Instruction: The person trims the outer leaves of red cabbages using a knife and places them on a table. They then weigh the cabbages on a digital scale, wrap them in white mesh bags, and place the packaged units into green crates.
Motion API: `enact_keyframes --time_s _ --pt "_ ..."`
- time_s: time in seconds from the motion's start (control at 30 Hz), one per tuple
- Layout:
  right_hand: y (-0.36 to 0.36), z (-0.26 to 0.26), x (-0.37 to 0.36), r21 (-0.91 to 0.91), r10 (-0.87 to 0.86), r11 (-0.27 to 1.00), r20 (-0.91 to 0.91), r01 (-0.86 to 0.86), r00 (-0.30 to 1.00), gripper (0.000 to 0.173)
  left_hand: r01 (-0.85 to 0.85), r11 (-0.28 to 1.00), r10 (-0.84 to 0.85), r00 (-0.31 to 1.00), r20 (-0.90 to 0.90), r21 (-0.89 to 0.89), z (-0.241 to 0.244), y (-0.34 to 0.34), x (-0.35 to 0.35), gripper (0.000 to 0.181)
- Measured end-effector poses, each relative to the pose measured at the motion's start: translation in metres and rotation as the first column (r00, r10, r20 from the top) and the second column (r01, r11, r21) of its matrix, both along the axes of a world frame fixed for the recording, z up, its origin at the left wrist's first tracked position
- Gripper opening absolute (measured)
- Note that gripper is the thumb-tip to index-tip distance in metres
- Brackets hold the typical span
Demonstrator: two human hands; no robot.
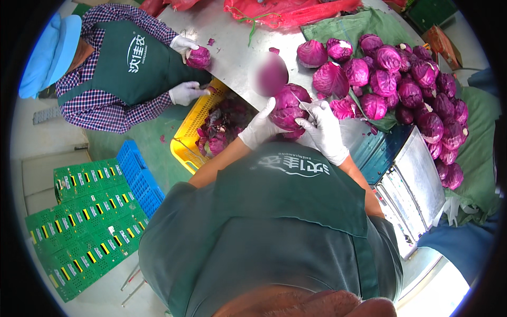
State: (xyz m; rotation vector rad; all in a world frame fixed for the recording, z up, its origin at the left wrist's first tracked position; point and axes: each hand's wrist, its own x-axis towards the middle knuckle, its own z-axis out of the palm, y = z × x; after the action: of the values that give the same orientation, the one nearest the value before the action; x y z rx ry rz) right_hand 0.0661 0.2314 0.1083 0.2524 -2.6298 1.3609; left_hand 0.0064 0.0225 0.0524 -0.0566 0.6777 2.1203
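A red cabbage (286, 113) is between my two white-gloved hands, close to my apron. My left hand (262, 126) supports it from the left side, fingers along its edge. My right hand (321, 126) pinches a small thin blade (296, 96) that lies against the cabbage's upper right face; its handle is mostly hidden in the fingers. Just beyond, a round purple thing (273, 74), partly blurred, rests on the metal table (233, 67). Loose red cabbage leaves (343, 108) lie to the right, beside a large heap of red cabbages (388, 81).
A yellow plastic crate (186, 148) with leaf scraps stands below the table edge. Across at the left, a co-worker in white gloves holds a red cabbage (199, 58). Red mesh bags (293, 14) lie at the back. Green crates (89, 222) are stacked at lower left.
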Motion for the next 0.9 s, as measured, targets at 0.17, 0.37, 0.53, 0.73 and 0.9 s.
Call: enact_keyframes --time_s 0.17,0.37,0.53,0.73,0.9 --pt "0.013 -0.014 -0.009 -0.018 0.128 0.992 0.046 -0.127 0.991 0.029 0.058 0.997 -0.061 0.997 -0.047 -0.052 -0.013 -0.003 -0.001 0.082" --pt "0.009 -0.016 -0.006 -0.081 0.084 0.994 0.173 -0.071 0.981 0.029 0.023 0.995 -0.029 0.998 -0.052 -0.100 -0.013 0.001 0.002 0.080" --pt "0.001 -0.015 -0.006 0.029 -0.039 0.999 -0.005 0.039 0.999 0.035 0.006 0.996 -0.008 1.000 -0.022 -0.094 -0.005 0.008 -0.008 0.080" --pt "0.011 -0.020 -0.011 0.172 0.076 0.984 -0.117 -0.055 0.990 0.030 -0.001 0.983 -0.016 0.996 -0.090 -0.183 -0.019 0.006 -0.015 0.079" --pt "0.011 -0.021 -0.007 0.196 0.126 0.976 -0.139 -0.098 0.982 0.018 -0.102 0.948 0.088 0.994 -0.060 -0.302 -0.017 0.010 -0.012 0.079"
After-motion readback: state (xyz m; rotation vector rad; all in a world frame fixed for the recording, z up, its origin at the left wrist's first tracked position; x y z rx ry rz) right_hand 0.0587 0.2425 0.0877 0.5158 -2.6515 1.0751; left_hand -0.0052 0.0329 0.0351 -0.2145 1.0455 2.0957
